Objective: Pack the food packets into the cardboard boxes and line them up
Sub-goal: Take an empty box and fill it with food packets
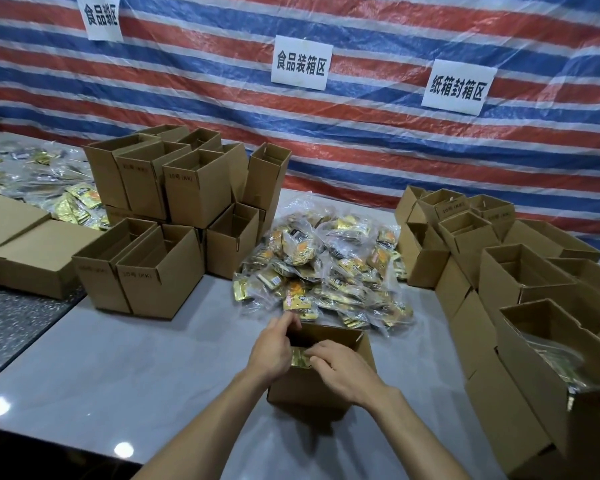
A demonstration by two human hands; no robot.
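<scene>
Rear wall: red, blue and white striped woven tarp [361,140] under clear plastic film. Three white paper signs [302,62] w/ black Chinese characters fixed to it. Pale grey glossy counter [118,358] shows two bright light reflections [123,450] nr front-left edge. Dark speckled surface [14,323] at left.

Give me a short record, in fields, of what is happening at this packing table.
Activity: a person packing food packets into boxes
Left hand: grips the left rim of the open box
Right hand: pinches a gold packet inside that box
Supply: packet pile just behind the box
Left of pile: empty boxes, stacked
Right edge: more boxes, the nearest box holding packets
Surface: grey table
</scene>
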